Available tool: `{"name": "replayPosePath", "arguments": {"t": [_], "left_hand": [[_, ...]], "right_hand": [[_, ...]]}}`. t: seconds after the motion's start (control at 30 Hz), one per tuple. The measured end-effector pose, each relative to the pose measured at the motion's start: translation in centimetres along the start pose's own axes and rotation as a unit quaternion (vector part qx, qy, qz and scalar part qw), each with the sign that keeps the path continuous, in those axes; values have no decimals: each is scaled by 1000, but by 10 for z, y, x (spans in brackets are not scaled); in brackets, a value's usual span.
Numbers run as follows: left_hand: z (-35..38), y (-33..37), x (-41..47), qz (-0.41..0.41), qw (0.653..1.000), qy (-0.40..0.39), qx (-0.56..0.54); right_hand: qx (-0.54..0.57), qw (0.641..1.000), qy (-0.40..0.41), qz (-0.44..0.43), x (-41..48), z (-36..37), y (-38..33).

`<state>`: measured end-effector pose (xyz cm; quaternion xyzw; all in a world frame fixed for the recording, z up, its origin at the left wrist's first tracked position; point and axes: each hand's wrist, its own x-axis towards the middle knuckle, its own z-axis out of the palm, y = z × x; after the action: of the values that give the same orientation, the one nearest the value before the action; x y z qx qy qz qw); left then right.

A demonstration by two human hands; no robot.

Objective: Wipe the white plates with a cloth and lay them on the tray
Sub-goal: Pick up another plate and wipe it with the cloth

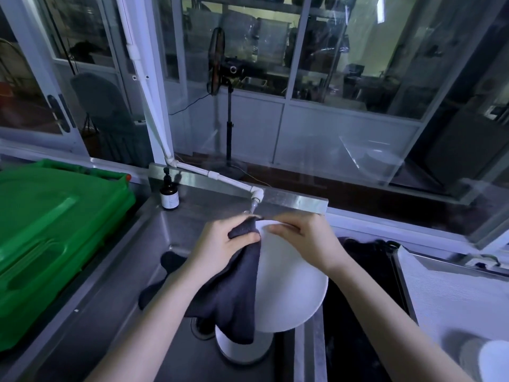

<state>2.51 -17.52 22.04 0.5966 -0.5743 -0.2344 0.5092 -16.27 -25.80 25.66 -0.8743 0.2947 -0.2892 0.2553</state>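
Over the steel sink I hold a white plate (pixel 289 288) tilted up on edge. My right hand (pixel 305 241) grips its far rim. My left hand (pixel 220 244) is closed on a dark grey cloth (pixel 234 293) pressed against the plate's left edge; the cloth hangs down over my forearm. Below it in the sink rests another white plate (pixel 242 351), partly hidden by the cloth. A tray with a pale liner (pixel 451 296) lies to the right, and a white plate (pixel 493 362) sits at its near corner.
A white pipe tap (pixel 254 195) ends just beyond the plate. A brown pump bottle (pixel 168 193) stands at the sink's back left. A green plastic crate lid (pixel 55 224) fills the left counter. A second dark basin (pixel 360 299) lies between sink and tray.
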Motion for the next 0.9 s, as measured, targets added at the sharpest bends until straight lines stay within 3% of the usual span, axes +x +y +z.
{"name": "replayPosePath", "arguments": {"t": [0.1, 0.17, 0.23, 0.27, 0.37, 0.47, 0.53, 0.67, 0.73, 0.8, 0.9], "left_hand": [[6, -20, -21, -84, 985, 131, -73], [17, -28, -33, -169, 951, 200, -162], [21, -34, -35, -208, 930, 233, -194], [18, -36, -33, -210, 929, 236, -195], [4, -32, -21, -166, 950, 209, -162], [-9, -17, -2, -50, 990, 117, -54], [-10, -5, 7, 7, 999, 48, -11], [-15, 0, 11, 25, 999, 16, -12], [-12, -11, 4, -8, 997, 62, -39], [0, -25, -8, -95, 971, 173, -135], [29, -39, -24, -213, 896, 277, -273]], "right_hand": [[94, 980, 131, 118, -10, 6, 14], [223, 910, 260, 234, -22, 24, 18], [290, 852, 313, 305, -32, 43, 20], [292, 855, 301, 306, -36, 46, 22], [264, 924, 169, 217, -33, 25, 24], [172, 976, 32, 127, -11, -6, 16], [80, 992, -19, 92, 0, -11, 9], [53, 996, -13, 72, 2, -9, 3], [114, 988, 30, 98, -1, -9, 4], [233, 944, 152, 180, -4, 3, 4], [372, 799, 338, 331, -8, 44, -6]]}}
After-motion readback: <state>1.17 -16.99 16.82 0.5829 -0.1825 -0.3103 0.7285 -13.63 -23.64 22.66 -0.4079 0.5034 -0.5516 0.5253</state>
